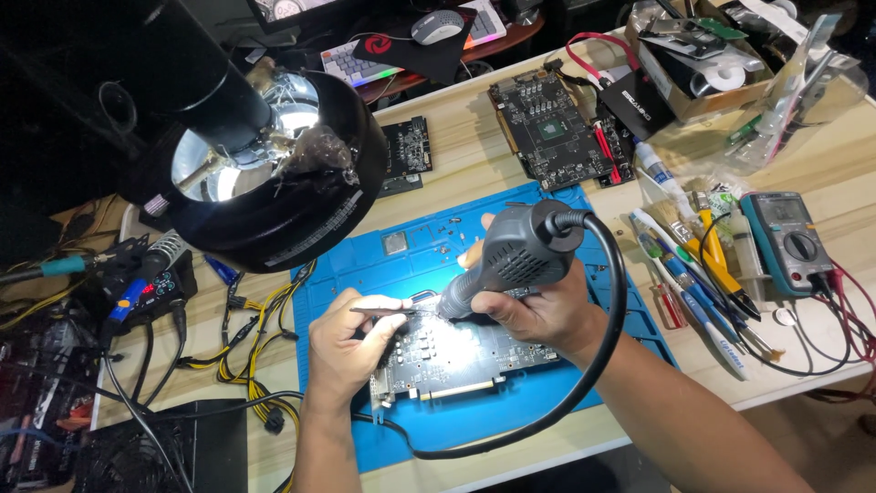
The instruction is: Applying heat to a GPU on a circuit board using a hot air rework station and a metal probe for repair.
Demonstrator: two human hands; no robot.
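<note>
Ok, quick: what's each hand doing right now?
Left hand: closed on tweezers, over the circuit board.
Right hand: closed around the hot-air gun.

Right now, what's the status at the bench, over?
Left hand pinching tweezers. Right hand gripping hot-air gun, nozzle down on circuit board. Gun's cable loops over the wrist.

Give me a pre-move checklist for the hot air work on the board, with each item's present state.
1. Right hand grips the hot air handpiece: ok.
2. Nozzle points down at the circuit board: ok.
3. Left hand holds tweezers with tips near the nozzle: ok.
4. Board lies flat on the blue mat: ok.
5. Handpiece cable loops over the right forearm, off the board: ok.
6. Air flowing and at temperature: cannot tell.
</note>
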